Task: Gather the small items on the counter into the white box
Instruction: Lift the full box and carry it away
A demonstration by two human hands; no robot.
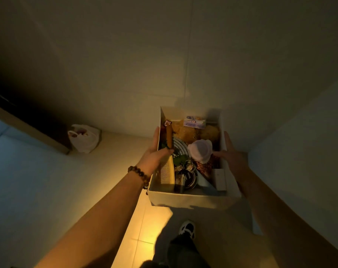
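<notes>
On my head view, the white box [185, 199] sits out in front of me, held up above the tiled floor [145, 225], between both arms. It is a long, open-topped cardboard box with plain pale walls, its near end wall facing me and its far end close to the wall [125, 55]. It is crowded inside: a cream comb [167, 172] leans along the left wall, a round dark tin [187, 179] lies near the front, a white rectangular piece [219, 179] stands at the front right, a pale pink ruffled item [201, 150] sits in the middle, and a small purple-and-white packet [195, 121] lies at the far end.

My left hand [156, 151] grips the left wall, fingers along the outside and thumb hooked over the rim into the box, touching the comb's top. A beaded bracelet [140, 176] circles that wrist.

My right hand [233, 153] lies against the right wall with straight fingers outside and the thumb spread inward over the rim.

A white plastic bag [85, 138] sits on the floor by the far corner, and my shoe [187, 229] shows below the box.
</notes>
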